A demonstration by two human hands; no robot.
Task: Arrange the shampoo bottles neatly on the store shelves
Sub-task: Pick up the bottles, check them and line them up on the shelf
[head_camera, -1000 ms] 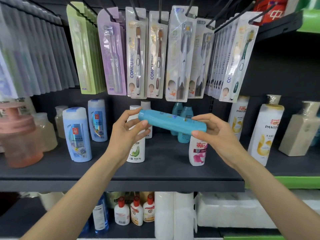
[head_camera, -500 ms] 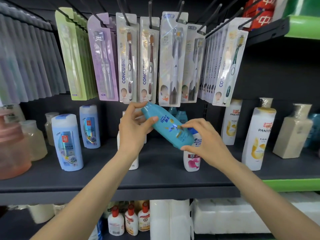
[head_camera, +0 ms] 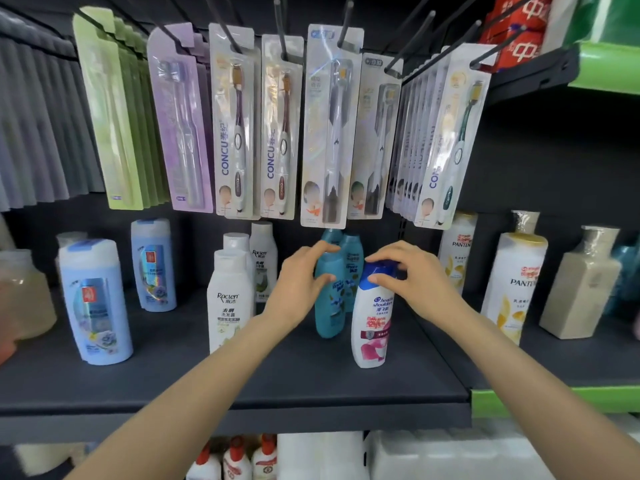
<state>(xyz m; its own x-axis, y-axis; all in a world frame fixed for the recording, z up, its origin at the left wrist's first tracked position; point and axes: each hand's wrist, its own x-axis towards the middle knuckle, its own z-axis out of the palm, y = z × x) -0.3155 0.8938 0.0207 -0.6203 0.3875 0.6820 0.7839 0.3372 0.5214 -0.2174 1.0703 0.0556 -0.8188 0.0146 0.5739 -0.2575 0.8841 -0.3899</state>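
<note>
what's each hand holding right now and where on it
The left hand grips the teal bottle round its upper body, upright on the shelf. The right hand pinches the blue cap of the white bottle.

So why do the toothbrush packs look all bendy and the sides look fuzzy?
In the head view, the wide lens fans the toothbrush packs outward; the jar at the left edge is blurry, while the Head & Shoulders bottle in the middle stays sharp; the packs' plastic catches some glare.
</note>
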